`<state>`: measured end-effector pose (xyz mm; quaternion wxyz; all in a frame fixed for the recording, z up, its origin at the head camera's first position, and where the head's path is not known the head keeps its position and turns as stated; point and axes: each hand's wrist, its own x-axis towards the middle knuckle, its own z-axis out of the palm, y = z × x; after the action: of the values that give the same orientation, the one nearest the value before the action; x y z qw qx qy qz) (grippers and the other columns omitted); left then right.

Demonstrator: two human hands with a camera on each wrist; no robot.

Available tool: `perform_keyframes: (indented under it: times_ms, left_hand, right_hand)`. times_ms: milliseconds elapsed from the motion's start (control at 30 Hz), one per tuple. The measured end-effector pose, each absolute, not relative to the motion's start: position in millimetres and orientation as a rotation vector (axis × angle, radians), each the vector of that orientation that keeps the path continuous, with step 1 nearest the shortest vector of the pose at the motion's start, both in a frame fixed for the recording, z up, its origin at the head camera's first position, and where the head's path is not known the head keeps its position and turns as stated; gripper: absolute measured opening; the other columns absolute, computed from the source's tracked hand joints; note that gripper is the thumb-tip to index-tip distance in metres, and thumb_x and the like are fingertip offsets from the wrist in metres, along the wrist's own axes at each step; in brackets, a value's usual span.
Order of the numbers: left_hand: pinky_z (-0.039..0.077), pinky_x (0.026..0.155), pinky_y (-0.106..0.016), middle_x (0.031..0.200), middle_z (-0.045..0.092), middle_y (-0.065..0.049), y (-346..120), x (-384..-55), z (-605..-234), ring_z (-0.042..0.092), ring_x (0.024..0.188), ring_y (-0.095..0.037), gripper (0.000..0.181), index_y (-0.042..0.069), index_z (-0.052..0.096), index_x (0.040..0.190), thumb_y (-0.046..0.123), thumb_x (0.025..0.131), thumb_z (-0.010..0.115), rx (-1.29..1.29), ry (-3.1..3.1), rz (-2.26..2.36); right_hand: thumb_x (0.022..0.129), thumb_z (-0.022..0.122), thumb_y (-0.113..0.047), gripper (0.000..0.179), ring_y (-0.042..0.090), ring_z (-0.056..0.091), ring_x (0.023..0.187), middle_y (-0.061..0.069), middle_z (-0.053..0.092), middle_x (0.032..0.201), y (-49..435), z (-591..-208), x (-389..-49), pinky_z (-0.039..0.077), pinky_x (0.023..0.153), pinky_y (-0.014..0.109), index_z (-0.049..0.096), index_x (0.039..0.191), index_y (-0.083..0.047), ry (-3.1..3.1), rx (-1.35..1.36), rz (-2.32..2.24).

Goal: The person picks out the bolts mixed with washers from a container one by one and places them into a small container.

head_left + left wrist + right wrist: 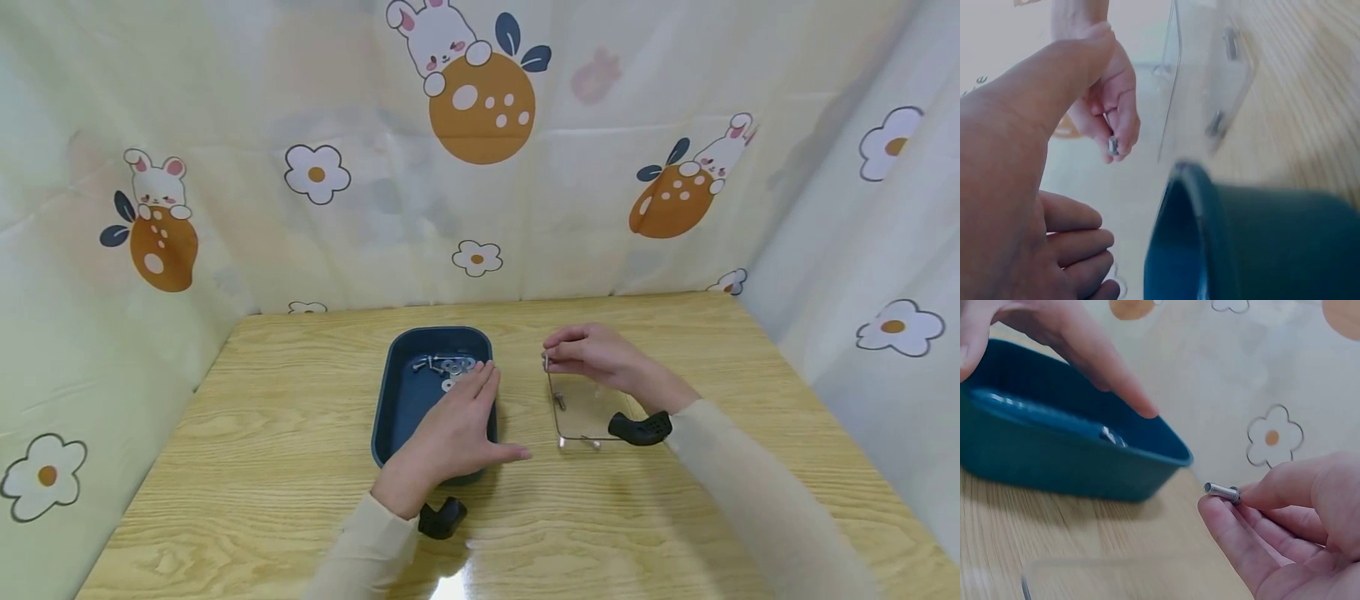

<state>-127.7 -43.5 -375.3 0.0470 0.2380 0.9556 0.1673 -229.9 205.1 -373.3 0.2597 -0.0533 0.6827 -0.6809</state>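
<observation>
My right hand pinches a small metal bolt between thumb and fingers. In the right wrist view its threaded end points toward the blue container. Just below that hand is a clear plastic plate, its corners rounded. Metal bolts stand along its near and left edges, and one is tilted. With its fingers straight and the thumb spread, my left hand is over the right side of the dark blue container, holding nothing. I cannot tell whether it touches the rim.
Inside the container, several loose bolts and flat washers lie toward the far end. Both stand on a wood-grain table. A patterned curtain hangs behind the table and along both sides.
</observation>
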Motion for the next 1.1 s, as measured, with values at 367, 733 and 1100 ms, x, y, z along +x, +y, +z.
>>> perform_keyframes:
  times_ms: [367, 733, 1100]
  left_hand:
    - [0.024, 0.124, -0.043, 0.165, 0.023, -0.01, -8, -133, -381, 0.018, 0.154, -0.029, 0.102, 0.006, 0.026, 0.157, 0.067, 0.085, 0.063, 0.824, 2.874, 0.452]
    - [0.03, 0.121, -0.046, 0.163, 0.029, -0.008, 22, -133, -393, 0.024, 0.152, -0.028, 0.09, 0.009, 0.029, 0.156, 0.062, 0.091, 0.059, 0.84, 2.877, 0.338]
    - [0.033, 0.12, -0.042, 0.158, 0.038, -0.01, 35, -135, -401, 0.033, 0.149, -0.026, 0.081, 0.004, 0.034, 0.154, 0.055, 0.095, 0.058, 0.797, 2.945, 0.248]
  right_hand:
    - [0.098, 0.053, 0.002, 0.032, 0.016, 0.072, 0.09, 0.008, 0.065, 0.098, 228, -378, -226, 0.058, 0.09, 0.03, 0.047, 0.126, 0.017, 1.91, -0.087, -1.779]
    - [0.097, 0.055, 0.002, 0.037, 0.016, 0.071, 0.087, 0.015, 0.066, 0.101, 229, -390, -227, 0.058, 0.091, 0.036, 0.045, 0.128, 0.021, 2.047, -0.104, -1.653]
    - [0.092, 0.058, 0.001, 0.028, 0.016, 0.07, 0.078, 0.016, 0.068, 0.095, 223, -401, -222, 0.06, 0.084, 0.042, 0.059, 0.115, 0.017, 2.333, -0.117, -1.395]
